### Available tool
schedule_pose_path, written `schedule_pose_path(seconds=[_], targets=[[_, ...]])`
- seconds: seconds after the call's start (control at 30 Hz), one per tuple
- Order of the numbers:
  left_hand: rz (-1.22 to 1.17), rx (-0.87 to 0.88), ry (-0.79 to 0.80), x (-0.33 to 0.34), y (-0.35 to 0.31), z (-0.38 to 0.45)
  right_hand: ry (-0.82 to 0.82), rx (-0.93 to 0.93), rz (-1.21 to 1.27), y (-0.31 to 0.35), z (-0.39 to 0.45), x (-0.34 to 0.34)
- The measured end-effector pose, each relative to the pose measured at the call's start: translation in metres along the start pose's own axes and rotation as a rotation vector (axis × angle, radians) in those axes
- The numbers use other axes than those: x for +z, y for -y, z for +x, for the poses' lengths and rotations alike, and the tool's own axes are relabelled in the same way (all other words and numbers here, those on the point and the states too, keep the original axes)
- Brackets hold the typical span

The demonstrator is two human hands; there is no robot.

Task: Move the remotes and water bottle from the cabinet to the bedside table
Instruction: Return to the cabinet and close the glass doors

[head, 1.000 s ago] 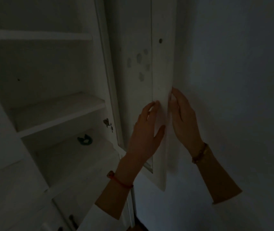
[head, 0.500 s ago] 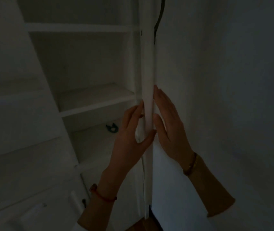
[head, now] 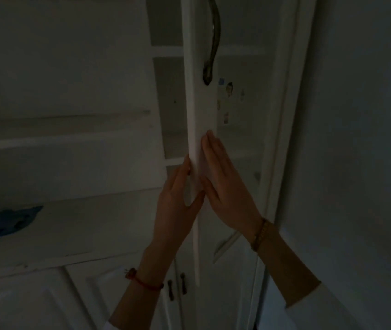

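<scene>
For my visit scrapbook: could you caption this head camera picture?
In dim light, the left hand and right hand hold the free edge of a white cabinet door.

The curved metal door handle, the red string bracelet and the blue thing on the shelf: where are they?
curved metal door handle (head: 214, 39), head view, mid-bar.
red string bracelet (head: 145, 283), head view, on the band at the left wrist.
blue thing on the shelf (head: 11, 221), head view, its broad part.

White cabinet door (head: 201, 120) with a dull bronze handle (head: 213, 41) — red wrist cord (head: 145, 282), golden bracelet (head: 260, 234), blue cloth (head: 11, 222).
</scene>
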State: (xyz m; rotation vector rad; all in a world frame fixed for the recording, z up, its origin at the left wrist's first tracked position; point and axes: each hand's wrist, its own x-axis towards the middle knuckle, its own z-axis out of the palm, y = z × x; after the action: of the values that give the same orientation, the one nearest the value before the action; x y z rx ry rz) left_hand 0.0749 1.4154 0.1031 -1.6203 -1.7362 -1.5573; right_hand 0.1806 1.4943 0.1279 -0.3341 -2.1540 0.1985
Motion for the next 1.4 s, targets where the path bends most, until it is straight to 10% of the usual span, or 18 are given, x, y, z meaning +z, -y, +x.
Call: schedule_pose_path(seconds=[1.4], targets=[[0.266,0.107,0.008,0.012,0.182,0.105,0.023,0.153,-0.41,-0.057,0.128,0.147]])
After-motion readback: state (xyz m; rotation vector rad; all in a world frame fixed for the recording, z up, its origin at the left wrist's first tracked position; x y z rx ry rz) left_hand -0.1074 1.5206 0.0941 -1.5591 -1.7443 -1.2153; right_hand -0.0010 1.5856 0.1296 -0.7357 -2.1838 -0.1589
